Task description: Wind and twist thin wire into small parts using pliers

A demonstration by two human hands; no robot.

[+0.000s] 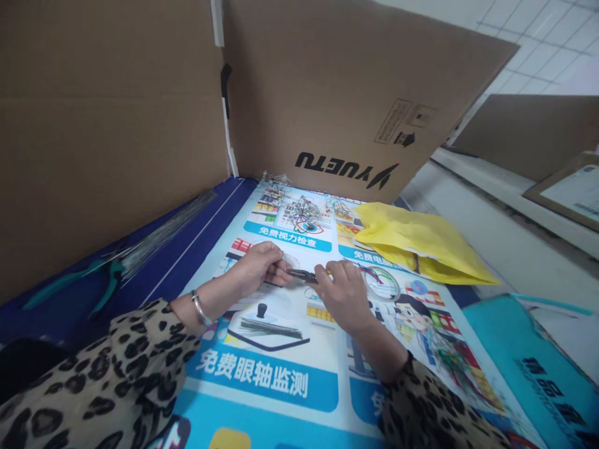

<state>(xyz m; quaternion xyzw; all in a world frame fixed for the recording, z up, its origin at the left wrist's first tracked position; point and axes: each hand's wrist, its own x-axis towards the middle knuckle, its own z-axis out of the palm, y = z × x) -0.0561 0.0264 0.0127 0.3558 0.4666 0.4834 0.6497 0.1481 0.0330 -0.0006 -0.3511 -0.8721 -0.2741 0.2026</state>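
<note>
My left hand, with a silver bangle at its wrist, is closed in a pinch above the printed sheet. What its fingertips hold is too small and blurred to name; a faint clear ring shape shows beside them. My right hand is wrapped round a pair of pliers. Their dark, narrow jaws point left and reach the left fingertips. Just right of my right hand lies a round coil of thin coloured wire. A bundle of short thin wires lies on the sheet below my hands.
Tall cardboard panels stand behind and to the left. Teal-handled pliers and long thin wires lie at left. Tangled wire pieces sit farther back. A yellow bag and a teal packet are at right.
</note>
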